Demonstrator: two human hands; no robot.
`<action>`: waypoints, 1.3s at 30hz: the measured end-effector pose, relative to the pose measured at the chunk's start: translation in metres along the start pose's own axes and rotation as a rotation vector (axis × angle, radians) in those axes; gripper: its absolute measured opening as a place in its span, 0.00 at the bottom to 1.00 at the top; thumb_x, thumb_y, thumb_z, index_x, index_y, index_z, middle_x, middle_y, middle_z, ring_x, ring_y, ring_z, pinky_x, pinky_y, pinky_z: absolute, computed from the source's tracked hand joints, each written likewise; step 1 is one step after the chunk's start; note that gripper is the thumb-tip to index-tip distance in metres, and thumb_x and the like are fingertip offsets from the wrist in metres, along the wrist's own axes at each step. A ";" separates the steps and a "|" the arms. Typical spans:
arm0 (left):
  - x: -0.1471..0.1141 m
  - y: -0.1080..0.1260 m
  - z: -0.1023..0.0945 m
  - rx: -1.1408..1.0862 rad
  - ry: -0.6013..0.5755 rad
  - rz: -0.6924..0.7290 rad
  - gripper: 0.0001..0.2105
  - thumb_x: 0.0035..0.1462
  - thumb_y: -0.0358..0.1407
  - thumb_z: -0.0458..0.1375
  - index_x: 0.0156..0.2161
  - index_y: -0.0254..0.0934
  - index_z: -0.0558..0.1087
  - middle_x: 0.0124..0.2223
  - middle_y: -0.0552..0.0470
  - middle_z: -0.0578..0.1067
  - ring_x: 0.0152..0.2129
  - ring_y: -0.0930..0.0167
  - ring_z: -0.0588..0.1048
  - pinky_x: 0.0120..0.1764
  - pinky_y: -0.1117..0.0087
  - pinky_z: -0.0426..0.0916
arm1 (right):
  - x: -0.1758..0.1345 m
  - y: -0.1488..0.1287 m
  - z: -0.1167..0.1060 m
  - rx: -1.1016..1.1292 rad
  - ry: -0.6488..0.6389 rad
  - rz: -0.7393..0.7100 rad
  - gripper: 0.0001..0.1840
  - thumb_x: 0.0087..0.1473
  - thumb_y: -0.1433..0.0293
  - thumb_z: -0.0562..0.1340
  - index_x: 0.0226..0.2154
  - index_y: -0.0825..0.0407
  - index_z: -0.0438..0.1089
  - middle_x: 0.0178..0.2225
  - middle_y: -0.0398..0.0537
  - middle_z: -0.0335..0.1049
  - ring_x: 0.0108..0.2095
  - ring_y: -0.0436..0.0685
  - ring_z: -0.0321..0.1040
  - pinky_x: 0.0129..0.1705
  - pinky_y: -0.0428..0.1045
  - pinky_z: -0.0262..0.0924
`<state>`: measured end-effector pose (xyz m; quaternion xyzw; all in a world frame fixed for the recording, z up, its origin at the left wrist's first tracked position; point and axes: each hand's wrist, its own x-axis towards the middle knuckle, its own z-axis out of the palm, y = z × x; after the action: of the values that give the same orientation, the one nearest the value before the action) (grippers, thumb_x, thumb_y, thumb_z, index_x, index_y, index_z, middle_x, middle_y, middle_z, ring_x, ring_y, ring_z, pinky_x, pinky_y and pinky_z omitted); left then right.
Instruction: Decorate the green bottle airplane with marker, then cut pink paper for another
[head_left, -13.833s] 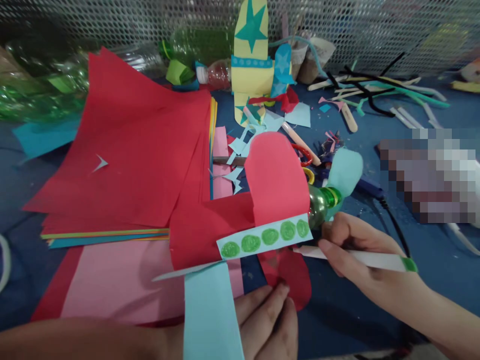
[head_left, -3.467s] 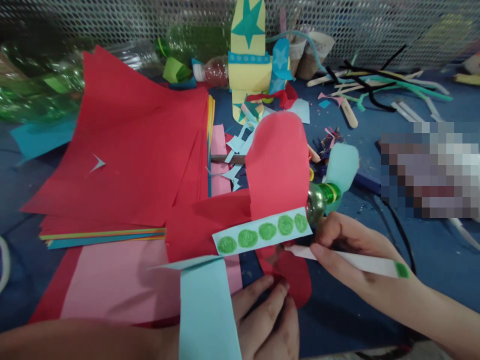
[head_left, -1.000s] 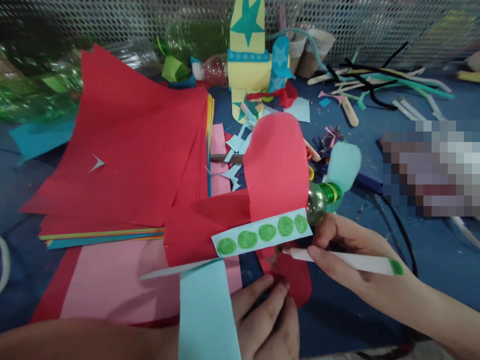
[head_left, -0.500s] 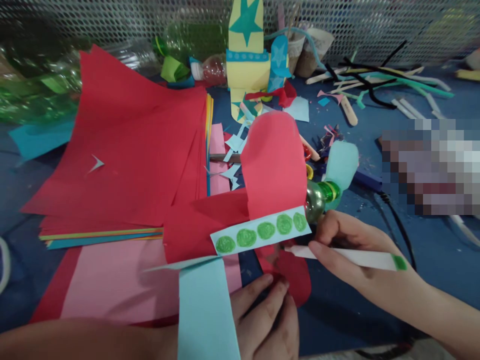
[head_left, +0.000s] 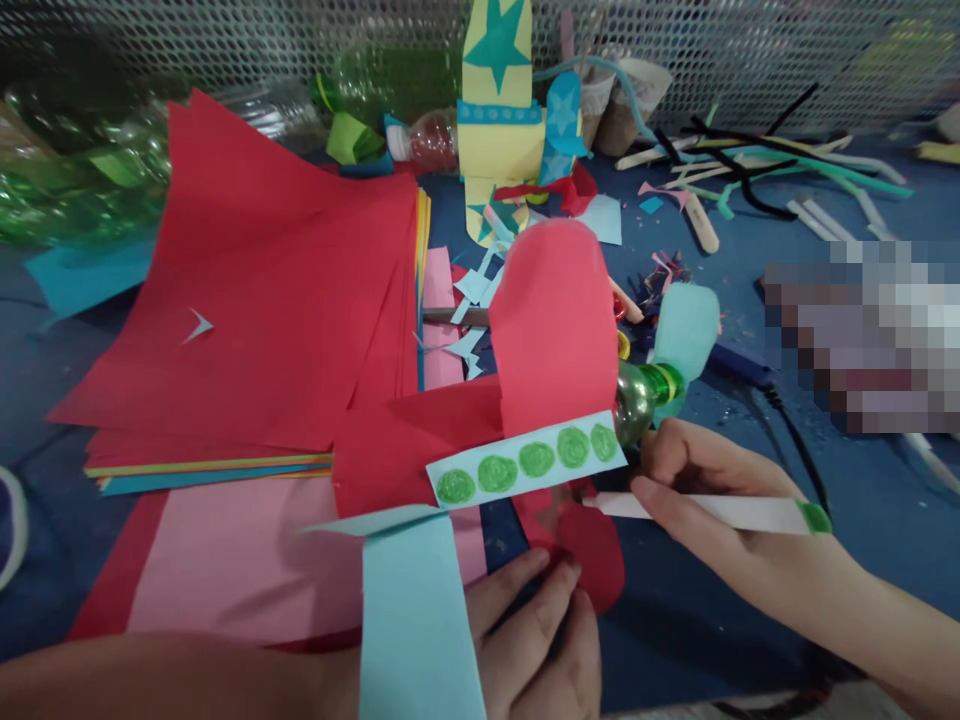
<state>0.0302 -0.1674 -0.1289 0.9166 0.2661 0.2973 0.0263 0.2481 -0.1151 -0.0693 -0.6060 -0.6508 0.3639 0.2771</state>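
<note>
A white marker (head_left: 705, 510) with a green end is pinched in my right hand (head_left: 697, 480), its tip close to a red paper airplane (head_left: 420, 435) made around a green plastic bottle (head_left: 632, 402). One rounded red wing (head_left: 559, 320) stands up; the lower wing (head_left: 592, 555) lies near the table. Across the body runs a light blue strip (head_left: 540, 484) with several green coloured circles. Its plain part (head_left: 416, 620) folds down over my left wrist. My left hand (head_left: 532, 640) lies with fingers stretched beside the lower wing, fingertips touching it. A light blue propeller shape (head_left: 686, 330) sits at the bottle's cap.
Left is a stack of red and coloured paper (head_left: 285, 310) with pink sheets (head_left: 232, 560) beneath. A yellow paper airplane (head_left: 499, 145) stands behind, near pipe cleaners (head_left: 757, 165). Blue scraps (head_left: 472, 290) and scissors (head_left: 457, 316) lie between. A blue corded tool (head_left: 739, 362) rests at right.
My right hand and the marker have shifted slightly right, and the marker lies a little more level. The whole view has moved slightly. My left hand stays at the lower wing.
</note>
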 end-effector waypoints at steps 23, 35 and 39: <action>-0.004 -0.004 -0.006 0.056 -0.112 0.066 0.09 0.65 0.31 0.55 0.47 0.35 0.75 0.53 0.52 0.76 0.53 0.68 0.72 0.58 0.67 0.67 | 0.000 0.002 -0.001 0.013 -0.023 -0.032 0.14 0.56 0.69 0.56 0.21 0.47 0.55 0.18 0.36 0.54 0.18 0.48 0.52 0.18 0.44 0.51; -0.005 -0.003 -0.006 0.037 -0.119 0.060 0.10 0.66 0.31 0.52 0.47 0.38 0.75 0.53 0.53 0.76 0.54 0.68 0.71 0.57 0.66 0.68 | -0.002 0.003 -0.001 0.026 -0.022 -0.067 0.14 0.57 0.70 0.55 0.20 0.47 0.54 0.17 0.35 0.54 0.16 0.47 0.52 0.16 0.43 0.50; -0.010 -0.002 -0.005 0.041 -0.159 0.009 0.12 0.66 0.32 0.52 0.51 0.40 0.74 0.57 0.53 0.73 0.54 0.65 0.71 0.54 0.66 0.71 | -0.002 0.003 -0.001 0.015 -0.030 -0.051 0.15 0.56 0.70 0.54 0.20 0.47 0.54 0.16 0.35 0.54 0.16 0.48 0.52 0.16 0.44 0.51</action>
<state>0.0199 -0.1708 -0.1307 0.9388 0.2653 0.2182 0.0273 0.2504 -0.1168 -0.0712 -0.5817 -0.6673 0.3707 0.2809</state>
